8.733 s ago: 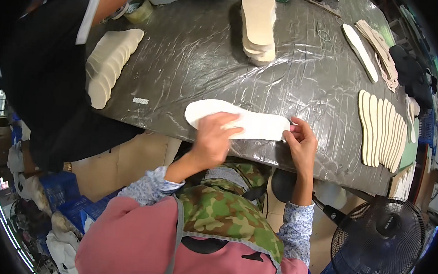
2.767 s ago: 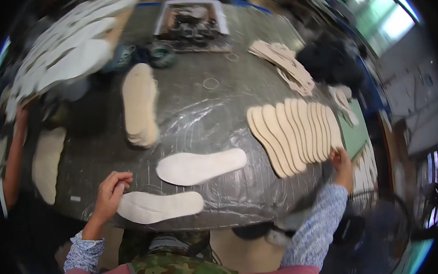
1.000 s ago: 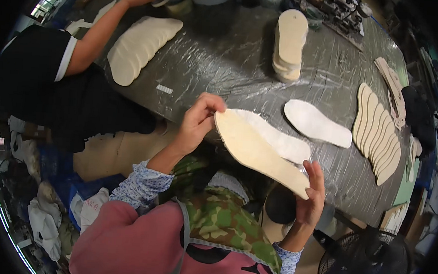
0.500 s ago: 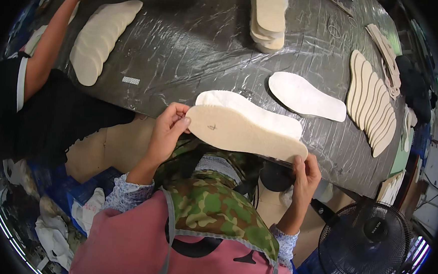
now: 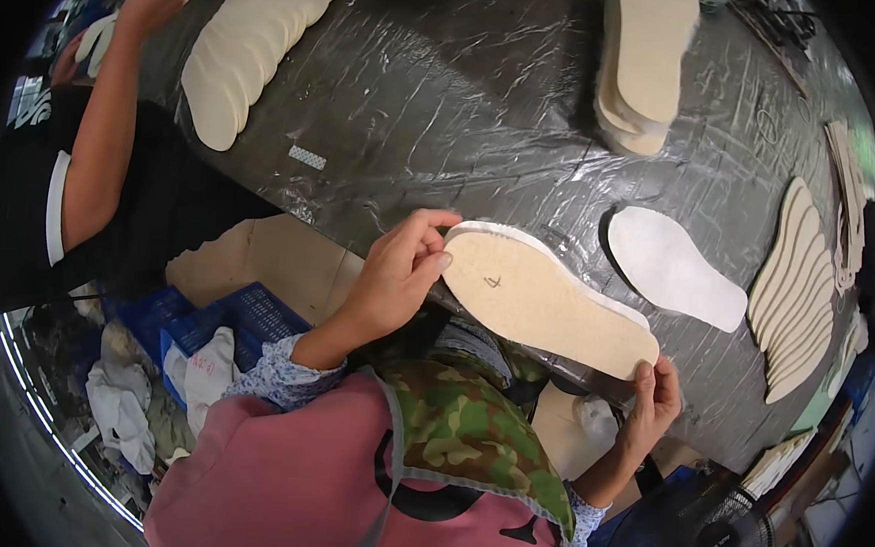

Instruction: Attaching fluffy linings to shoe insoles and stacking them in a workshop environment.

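Note:
A beige insole (image 5: 546,305) with a small handwritten mark spans between my two hands at the table's near edge. My left hand (image 5: 394,276) pinches its broad left end, and my right hand (image 5: 653,402) grips the narrower right end between thumb and fingers. Just behind it lies a white insole (image 5: 596,301), mostly covered, with only a strip along its far edge showing. Whether the two touch all along cannot be made out. To the right, another white insole (image 5: 676,268) lies flat on the table, over a dark edge.
Fanned insoles (image 5: 797,291) lie at the right, and another fanned row (image 5: 251,47) at the far left. A tall insole stack (image 5: 653,61) stands at the back. A co-worker's arm (image 5: 105,143) reaches in at left. A black fan (image 5: 707,536) stands lower right.
The beige insole now covers most of the white one, which earlier showed as a wide band behind it. The whole view has shifted, and the co-worker's hand has moved.

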Tool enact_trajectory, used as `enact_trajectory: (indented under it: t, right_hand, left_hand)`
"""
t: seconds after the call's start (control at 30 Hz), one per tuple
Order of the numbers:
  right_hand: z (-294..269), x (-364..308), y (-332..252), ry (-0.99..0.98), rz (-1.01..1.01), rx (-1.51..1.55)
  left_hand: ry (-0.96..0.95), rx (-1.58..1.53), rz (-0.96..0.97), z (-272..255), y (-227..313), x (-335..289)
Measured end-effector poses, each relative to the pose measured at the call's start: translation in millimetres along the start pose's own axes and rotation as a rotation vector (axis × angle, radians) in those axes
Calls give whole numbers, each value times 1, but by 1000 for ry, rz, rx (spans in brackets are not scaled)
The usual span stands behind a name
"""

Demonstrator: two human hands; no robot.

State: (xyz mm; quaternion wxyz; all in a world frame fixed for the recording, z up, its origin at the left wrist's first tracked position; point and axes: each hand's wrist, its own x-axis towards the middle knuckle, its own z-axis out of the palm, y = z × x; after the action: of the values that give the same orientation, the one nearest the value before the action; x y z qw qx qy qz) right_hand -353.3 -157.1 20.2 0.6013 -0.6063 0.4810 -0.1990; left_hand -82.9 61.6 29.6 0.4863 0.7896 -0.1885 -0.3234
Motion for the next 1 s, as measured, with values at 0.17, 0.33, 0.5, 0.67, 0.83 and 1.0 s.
enact_trajectory:
  t: [0.17,0.33,0.5,0.67,0.83,1.0]
  right_hand:
    - [3,6,-5,-16,59,-31]
    - [3,2,-9,4,87,-51]
    - [3,0,-9,15,107,-21]
    - [13,5,-12,51,98,-15]
    - [9,4,-12,46,113,-20]
    - [2,2,-5,32,98,-7]
  left_hand:
    - [-8,20,-19,-2,-4,9]
    - [-27,26,-20,-6,5,8]
    - [-29,31,-38,-5,1,9]
    - [51,45,-77,-2,-2,10]
    - [-6,24,-104,-3,-9,11]
    - [0,30,-123,-2,3,11]
